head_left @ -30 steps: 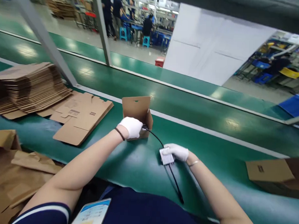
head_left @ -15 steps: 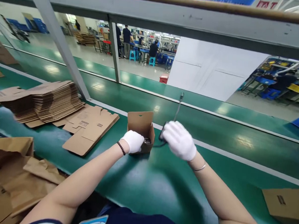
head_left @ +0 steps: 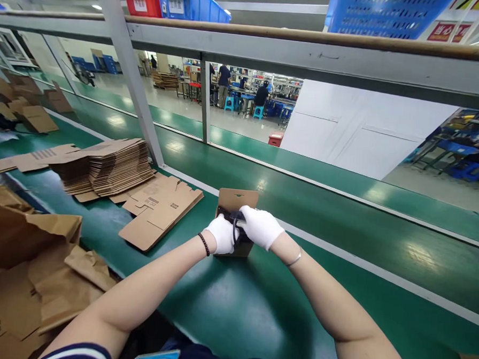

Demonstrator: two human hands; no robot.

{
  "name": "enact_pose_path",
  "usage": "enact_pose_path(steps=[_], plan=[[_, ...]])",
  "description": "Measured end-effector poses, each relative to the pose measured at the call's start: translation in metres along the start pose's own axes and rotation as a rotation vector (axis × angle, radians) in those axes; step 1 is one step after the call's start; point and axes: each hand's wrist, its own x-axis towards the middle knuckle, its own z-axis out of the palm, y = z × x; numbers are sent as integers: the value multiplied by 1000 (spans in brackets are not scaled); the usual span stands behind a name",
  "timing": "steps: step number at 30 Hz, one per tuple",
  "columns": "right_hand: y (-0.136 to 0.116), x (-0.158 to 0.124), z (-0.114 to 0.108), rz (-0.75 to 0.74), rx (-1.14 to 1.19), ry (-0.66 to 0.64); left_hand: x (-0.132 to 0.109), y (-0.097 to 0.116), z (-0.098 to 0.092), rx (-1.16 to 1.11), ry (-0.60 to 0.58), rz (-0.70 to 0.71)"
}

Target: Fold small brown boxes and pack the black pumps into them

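Observation:
A small open cardboard box [head_left: 238,199] stands on the green conveyor belt [head_left: 257,303], its flap raised at the back. Both hands wear white gloves. My left hand [head_left: 221,234] grips the box's near left side, fingers closed. My right hand [head_left: 260,226] is closed on a black cable [head_left: 234,228] looped over the box opening, pressing it down into the box. The cable's far end is hidden inside the box.
A stack of flattened cartons [head_left: 104,164] and loose flat cartons [head_left: 163,207] lie left of the box. Crumpled brown paper [head_left: 21,275] fills the near left. A grey metal frame [head_left: 214,39] runs overhead with blue crates [head_left: 192,3] on it. People work in the background.
My right hand lifted the cable and white adapter off the belt, brought them over the box and now pushes the cable in. The camera tilted up. My left hand stayed on the box.

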Motion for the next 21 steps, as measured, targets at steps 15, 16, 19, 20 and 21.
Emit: enact_pose_path(steps=[15,16,19,20,21], plan=[[-31,37,10,32,-115,-170,-33,-23,-20,-11,190,-25],[-29,38,11,33,-108,-162,-31,-27,-22,-9,220,-28],[-25,40,13,28,-89,-142,-23,-36,-19,54,255,65],[-24,41,13,27,-83,-135,-20,-38,-17,77,263,108],[-23,41,13,28,-75,-127,-16,-40,-15,92,279,139]])
